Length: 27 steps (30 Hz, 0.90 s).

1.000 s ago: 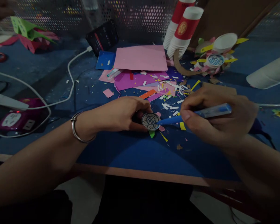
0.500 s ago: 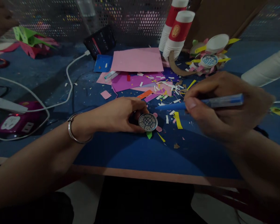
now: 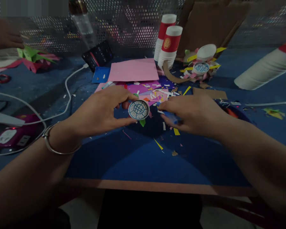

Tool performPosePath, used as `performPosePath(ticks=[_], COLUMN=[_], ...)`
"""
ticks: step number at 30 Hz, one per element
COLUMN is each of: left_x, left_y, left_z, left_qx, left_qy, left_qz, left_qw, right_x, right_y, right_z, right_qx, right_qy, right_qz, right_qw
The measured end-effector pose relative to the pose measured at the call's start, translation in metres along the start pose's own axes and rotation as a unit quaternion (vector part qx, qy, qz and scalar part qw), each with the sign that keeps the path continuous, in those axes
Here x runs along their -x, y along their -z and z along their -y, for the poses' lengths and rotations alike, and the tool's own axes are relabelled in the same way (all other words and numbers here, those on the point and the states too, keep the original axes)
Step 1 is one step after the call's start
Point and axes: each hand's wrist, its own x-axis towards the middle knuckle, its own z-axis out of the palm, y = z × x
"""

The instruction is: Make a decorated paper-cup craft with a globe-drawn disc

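Observation:
My left hand (image 3: 102, 111) pinches a small round white disc (image 3: 138, 110) with a blue grid drawn on it, lifted a little above the blue table (image 3: 133, 159); a green paper bit hangs under it. My right hand (image 3: 193, 114) hovers just right of the disc, palm down, fingers curled over a blue pen (image 3: 170, 116) whose tip end shows below the fingers. A metal bangle (image 3: 54, 144) circles my left wrist.
Pink and purple paper sheets (image 3: 133, 70) and many paper scraps lie behind the hands. Stacked red-and-white cups (image 3: 168, 46), a paper craft with a similar disc (image 3: 201, 66), a lying cup stack (image 3: 264, 68), a phone (image 3: 97, 55), a white cable (image 3: 69, 92), a power strip (image 3: 11, 133). Another person's hand (image 3: 3, 33) at far left.
My left hand lifted the disc off the table and turned it upward. My right hand dropped from its raised writing pose, turned palm down and now covers the pen beside the disc.

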Motion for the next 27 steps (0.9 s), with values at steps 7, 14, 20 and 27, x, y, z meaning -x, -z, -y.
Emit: performPosePath(ticks=[7,14,20,27], left_x=[0.004,0.008,0.008,0.005], left_y=[0.001,-0.011,-0.015,-0.013], left_z=[-0.002,-0.001,-0.008,-0.01], left_qx=[-0.01,-0.03,-0.042,0.009], left_qy=[-0.017,-0.092,-0.089,-0.04], left_qz=[-0.061,-0.132,-0.143,-0.173], left_qw=[0.998,0.987,0.985,0.984], right_x=[-0.003,-0.006,-0.011,-0.013], right_y=[0.005,0.005,0.006,0.01], right_z=[0.006,-0.002,0.004,0.008], right_qx=[-0.014,-0.269,-0.506,-0.623], right_qy=[-0.032,-0.128,-0.165,-0.159], right_qz=[0.068,-0.075,-0.043,0.015], right_qw=[0.997,0.952,0.846,0.765])
